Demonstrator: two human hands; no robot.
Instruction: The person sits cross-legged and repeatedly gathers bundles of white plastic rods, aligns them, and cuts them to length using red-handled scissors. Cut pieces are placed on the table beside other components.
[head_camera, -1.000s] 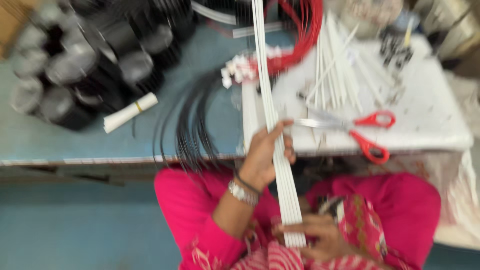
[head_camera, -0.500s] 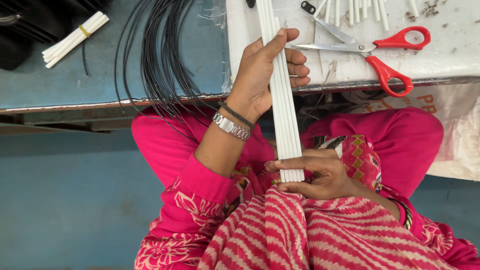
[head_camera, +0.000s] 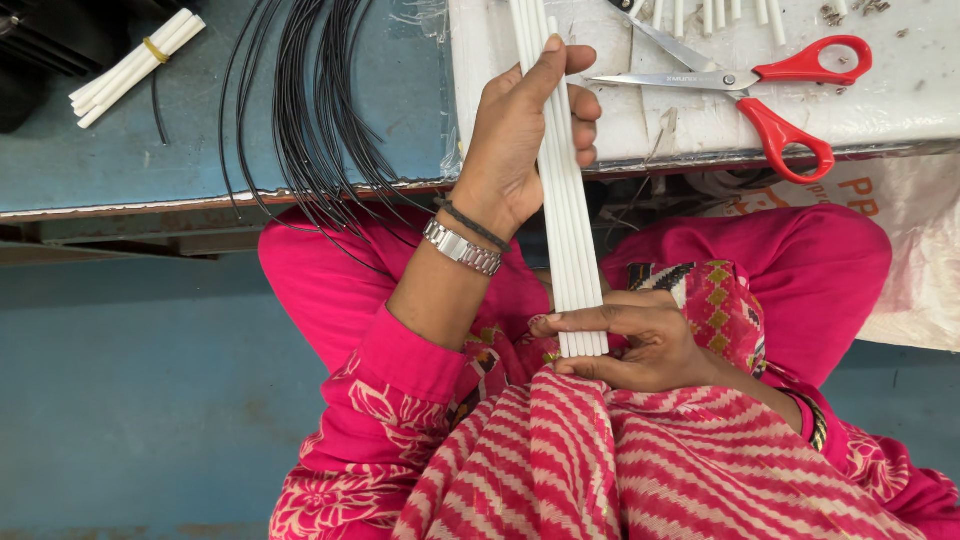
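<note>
Your bundle of white rods (head_camera: 570, 200) runs off the top edge, so its far end is out of sight, and its near end is covered where your right hand (head_camera: 630, 345) closes round it. Your left hand (head_camera: 525, 130) hides part of the rods' left side; its palm faces away from you. The black wires (head_camera: 310, 110) also leave the frame at the top, and their lower loops drop behind the tabletop (head_camera: 200, 150) edge. The scissors (head_camera: 745, 85) lose one blade tip at the top edge. A dark object (head_camera: 50, 45) in the upper left corner is cropped and cannot be identified.
</note>
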